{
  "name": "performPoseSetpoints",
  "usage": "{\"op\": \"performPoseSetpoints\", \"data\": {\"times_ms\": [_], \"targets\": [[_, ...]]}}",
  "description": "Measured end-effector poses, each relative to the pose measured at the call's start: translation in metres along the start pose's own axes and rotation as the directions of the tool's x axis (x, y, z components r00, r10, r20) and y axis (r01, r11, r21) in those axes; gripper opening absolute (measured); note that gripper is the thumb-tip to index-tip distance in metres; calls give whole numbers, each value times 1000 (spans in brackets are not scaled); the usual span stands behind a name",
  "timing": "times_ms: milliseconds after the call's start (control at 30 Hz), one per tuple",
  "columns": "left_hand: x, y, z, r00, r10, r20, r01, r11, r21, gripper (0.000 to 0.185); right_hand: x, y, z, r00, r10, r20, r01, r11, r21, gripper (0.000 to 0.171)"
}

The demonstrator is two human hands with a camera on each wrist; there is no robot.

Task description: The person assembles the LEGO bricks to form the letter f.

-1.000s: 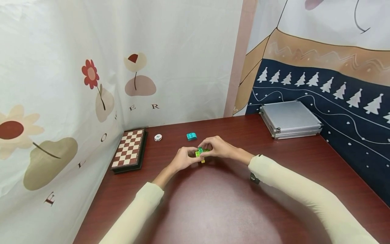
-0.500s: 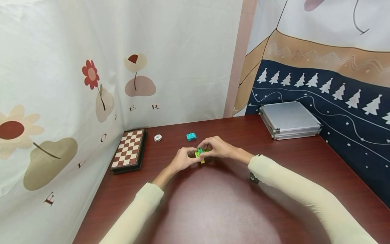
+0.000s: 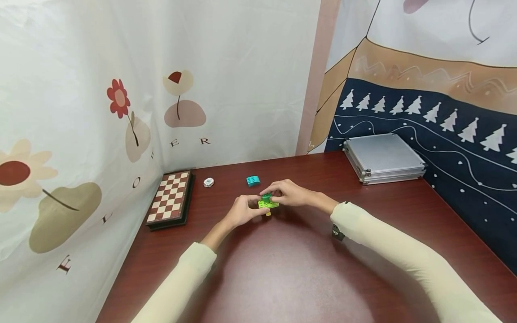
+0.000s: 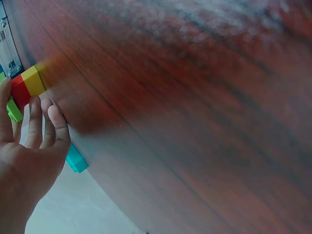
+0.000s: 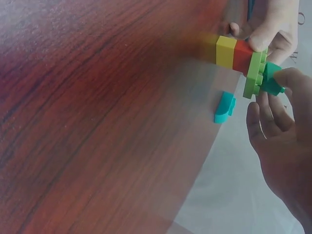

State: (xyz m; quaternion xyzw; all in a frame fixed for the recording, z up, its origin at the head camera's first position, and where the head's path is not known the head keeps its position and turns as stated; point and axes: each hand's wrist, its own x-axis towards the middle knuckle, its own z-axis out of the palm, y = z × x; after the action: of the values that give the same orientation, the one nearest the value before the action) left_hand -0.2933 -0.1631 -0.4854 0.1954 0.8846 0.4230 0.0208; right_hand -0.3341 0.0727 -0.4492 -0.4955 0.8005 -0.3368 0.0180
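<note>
Dark red-brown wood grain covers the table [image 3: 291, 278], glossy enough to catch a pale sheen in front of the person. Over its middle the left hand [image 3: 242, 211] steadies a small stack of toy bricks [image 3: 267, 205], yellow at the bottom, red above, a lime green plate on top; the thumb and fingers pinch the stack's side in the right wrist view. The right hand [image 3: 288, 194] meets it from the other side, fingertips pinching a dark green brick [image 3: 266, 196] that sits on the lime plate. Whether that brick is fully pressed down cannot be told.

Just beyond the grip, away from the person, lies a turquoise brick [image 3: 253, 180] with a curved top. Further to the left of the hands sit a small white round piece [image 3: 208, 182] and, at the table's edge, a folded chessboard [image 3: 171, 197]. Well to the right of the grip a silver metal case [image 3: 383, 158] rests against the wall.

Cloth hangs on both walls: a white sheet [image 3: 121, 89] with flowers and scattered letters, of which L, O, E, R are readable, and a navy hanging [image 3: 444, 130] with white fir trees.
</note>
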Motion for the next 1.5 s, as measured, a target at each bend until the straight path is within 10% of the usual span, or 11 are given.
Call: {"op": "performPoseSetpoints", "data": {"times_ms": [1200, 1500], "targets": [[-1, 0, -1, 1000, 15, 14, -14, 1000, -20, 24, 9, 0, -3, 997, 41, 66, -42, 999, 25, 33], [-1, -1, 0, 1000, 19, 11, -19, 1000, -1, 21, 9, 0, 4, 999, -14, -41, 14, 1000, 6, 34]]}}
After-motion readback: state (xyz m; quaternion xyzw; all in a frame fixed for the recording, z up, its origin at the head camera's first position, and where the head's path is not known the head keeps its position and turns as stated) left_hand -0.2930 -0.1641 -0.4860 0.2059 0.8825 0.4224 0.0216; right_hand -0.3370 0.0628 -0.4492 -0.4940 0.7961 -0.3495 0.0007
